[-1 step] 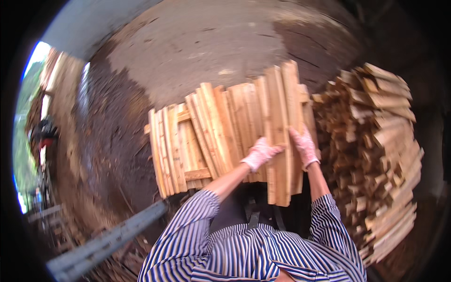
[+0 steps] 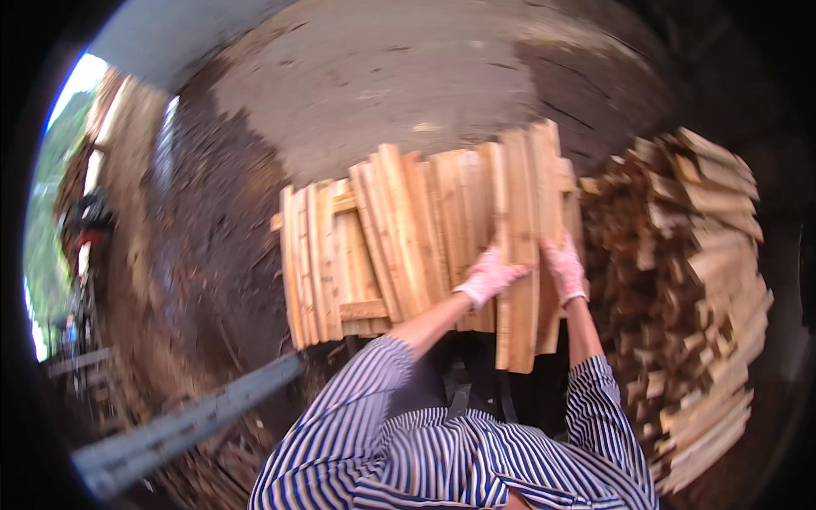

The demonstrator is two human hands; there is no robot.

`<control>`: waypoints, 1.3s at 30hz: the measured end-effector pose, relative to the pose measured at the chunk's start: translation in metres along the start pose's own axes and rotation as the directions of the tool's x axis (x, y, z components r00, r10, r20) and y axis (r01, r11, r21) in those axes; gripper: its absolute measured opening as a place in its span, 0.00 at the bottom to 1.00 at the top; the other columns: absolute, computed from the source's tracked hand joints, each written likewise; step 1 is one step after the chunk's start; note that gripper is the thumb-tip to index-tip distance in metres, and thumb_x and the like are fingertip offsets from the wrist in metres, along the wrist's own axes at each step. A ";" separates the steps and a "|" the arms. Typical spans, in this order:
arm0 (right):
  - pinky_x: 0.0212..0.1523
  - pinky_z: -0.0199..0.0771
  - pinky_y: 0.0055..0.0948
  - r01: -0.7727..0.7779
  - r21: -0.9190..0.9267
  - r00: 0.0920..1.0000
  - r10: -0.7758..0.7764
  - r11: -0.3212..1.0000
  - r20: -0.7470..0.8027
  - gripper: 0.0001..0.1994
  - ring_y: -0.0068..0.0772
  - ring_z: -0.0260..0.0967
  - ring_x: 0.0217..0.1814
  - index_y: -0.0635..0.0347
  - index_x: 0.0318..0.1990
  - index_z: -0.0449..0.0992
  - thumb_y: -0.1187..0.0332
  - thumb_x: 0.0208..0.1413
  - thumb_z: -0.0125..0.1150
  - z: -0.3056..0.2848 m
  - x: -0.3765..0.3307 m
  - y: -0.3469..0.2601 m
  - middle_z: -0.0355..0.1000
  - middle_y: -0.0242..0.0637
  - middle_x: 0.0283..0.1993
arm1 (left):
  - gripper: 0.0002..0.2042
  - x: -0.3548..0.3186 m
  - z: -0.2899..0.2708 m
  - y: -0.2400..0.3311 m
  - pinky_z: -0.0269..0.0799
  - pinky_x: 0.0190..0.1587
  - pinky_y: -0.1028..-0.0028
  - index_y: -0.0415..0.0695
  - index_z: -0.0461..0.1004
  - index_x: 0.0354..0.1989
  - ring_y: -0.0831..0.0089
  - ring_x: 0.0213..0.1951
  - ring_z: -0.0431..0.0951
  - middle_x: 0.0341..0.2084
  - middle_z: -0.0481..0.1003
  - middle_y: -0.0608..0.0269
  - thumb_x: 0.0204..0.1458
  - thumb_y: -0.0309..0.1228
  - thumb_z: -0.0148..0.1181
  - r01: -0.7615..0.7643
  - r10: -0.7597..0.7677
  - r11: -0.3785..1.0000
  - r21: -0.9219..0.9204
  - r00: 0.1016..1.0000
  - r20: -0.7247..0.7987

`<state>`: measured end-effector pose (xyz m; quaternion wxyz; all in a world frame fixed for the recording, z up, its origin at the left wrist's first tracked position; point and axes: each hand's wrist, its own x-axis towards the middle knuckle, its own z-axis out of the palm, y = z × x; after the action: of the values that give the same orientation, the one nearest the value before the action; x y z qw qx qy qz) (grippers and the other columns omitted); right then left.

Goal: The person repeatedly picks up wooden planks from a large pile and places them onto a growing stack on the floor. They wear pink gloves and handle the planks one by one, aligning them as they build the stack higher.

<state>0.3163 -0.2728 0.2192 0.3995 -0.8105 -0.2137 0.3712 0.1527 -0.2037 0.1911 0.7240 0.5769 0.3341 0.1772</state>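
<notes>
Here, gloved hands (image 2: 493, 279) (image 2: 567, 274), planks (image 2: 520, 200) between

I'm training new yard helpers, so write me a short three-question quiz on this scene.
1. True or false: the left hand and the right hand both wear gloves.
2. Where is the wood pile?
A: left of the boards at the hands
B: right of them
3. Fill in: the shirt has a ____ pattern.

Key: 1. True. 2. B. 3. Striped.
</notes>
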 end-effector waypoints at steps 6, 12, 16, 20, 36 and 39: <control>0.75 0.46 0.53 -0.005 -0.662 0.998 0.048 0.750 0.046 0.54 0.67 0.39 0.78 0.43 0.77 0.40 0.29 0.49 0.58 0.034 0.052 0.084 0.36 0.62 0.78 | 0.40 0.013 -0.001 -0.007 0.57 0.70 0.65 0.35 0.56 0.71 0.55 0.70 0.59 0.69 0.59 0.41 0.58 0.49 0.62 0.278 -0.288 0.955 0.099 0.952 0.102; 0.75 0.47 0.44 -0.013 -0.661 0.997 -0.040 0.750 -0.064 0.45 0.59 0.45 0.78 0.50 0.75 0.51 0.46 0.55 0.65 0.037 0.045 0.094 0.45 0.60 0.76 | 0.35 -0.088 -0.127 -0.030 0.65 0.66 0.67 0.39 0.60 0.69 0.62 0.66 0.66 0.65 0.66 0.50 0.54 0.36 0.68 0.254 -0.137 0.956 0.145 0.827 -0.546; 0.75 0.47 0.40 0.240 -0.501 0.897 -0.387 0.831 -0.212 0.33 0.47 0.46 0.79 0.60 0.73 0.55 0.62 0.64 0.59 0.100 0.021 0.055 0.49 0.49 0.77 | 0.42 -0.177 -0.272 -0.047 0.58 0.69 0.61 0.41 0.60 0.69 0.50 0.67 0.62 0.66 0.64 0.47 0.50 0.53 0.67 0.576 -0.050 0.756 0.312 0.526 -0.849; 0.74 0.54 0.37 0.430 0.338 0.889 -0.458 0.837 0.003 0.34 0.40 0.52 0.76 0.58 0.74 0.53 0.74 0.62 0.60 0.228 -0.051 0.017 0.52 0.43 0.76 | 0.47 -0.240 -0.403 -0.063 0.52 0.71 0.58 0.42 0.55 0.71 0.51 0.70 0.54 0.69 0.58 0.49 0.48 0.59 0.64 0.818 -0.136 0.521 0.242 0.360 -0.923; 0.60 0.73 0.39 -0.545 0.650 0.791 0.069 0.529 0.608 0.34 0.37 0.69 0.60 0.55 0.70 0.61 0.54 0.60 0.65 0.586 -0.110 0.070 0.70 0.39 0.58 | 0.64 -0.234 -0.586 -0.170 0.55 0.70 0.68 0.28 0.39 0.73 0.57 0.69 0.61 0.67 0.62 0.41 0.39 0.56 0.76 0.304 -0.391 0.909 -0.287 0.860 -0.327; 0.65 0.68 0.43 -0.542 0.590 0.743 0.013 0.598 0.669 0.36 0.41 0.66 0.64 0.58 0.69 0.60 0.54 0.57 0.69 0.604 -0.121 0.061 0.68 0.41 0.62 | 0.67 -0.231 -0.577 -0.173 0.56 0.69 0.66 0.29 0.41 0.73 0.57 0.68 0.62 0.66 0.62 0.40 0.33 0.55 0.80 0.526 -0.481 0.849 -0.042 0.739 -0.472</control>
<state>-0.2238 -0.0914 -0.0225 0.5417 -0.4286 -0.0164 0.7229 -0.4311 0.0145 0.0269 0.6150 0.4383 0.6490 0.0919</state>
